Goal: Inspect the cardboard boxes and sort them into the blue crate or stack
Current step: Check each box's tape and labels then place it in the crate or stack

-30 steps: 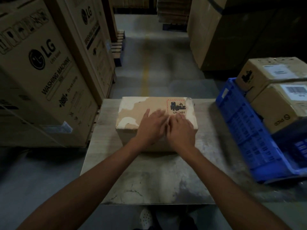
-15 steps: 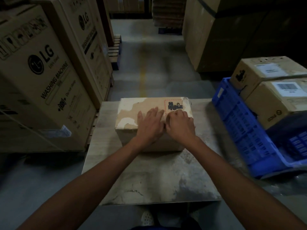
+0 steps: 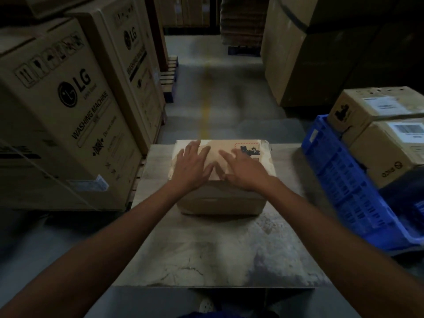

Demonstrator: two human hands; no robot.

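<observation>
Cardboard box (image 3: 220,198) at the far middle of the table (image 3: 229,249), long axis left to right, square to the body, patchy top face up, hazard label (image 3: 249,149) near its far right corner. Directly beneath both hands, so no reach needed.

On that top face: left hand (image 3: 192,166) over the left half, right hand (image 3: 243,172) over the right half, palms down, fingers straight and spread, gripping nothing. Pressing or just skimming the cardboard: cannot tell through the blur. Thumbs close together near the centre, neither hand out at the short ends. Probably mid-inspection, with no lifting hold set.

Off to the right, just beside the table and tilted: blue crate (image 3: 344,187), two packed boxes (image 3: 390,154) seemingly resting in it. Closer to the right hand than the left, so a move there likely calls for hands at the short ends, then a swing rightward.

Off to the left: tall washing-machine cartons (image 3: 68,111).
</observation>
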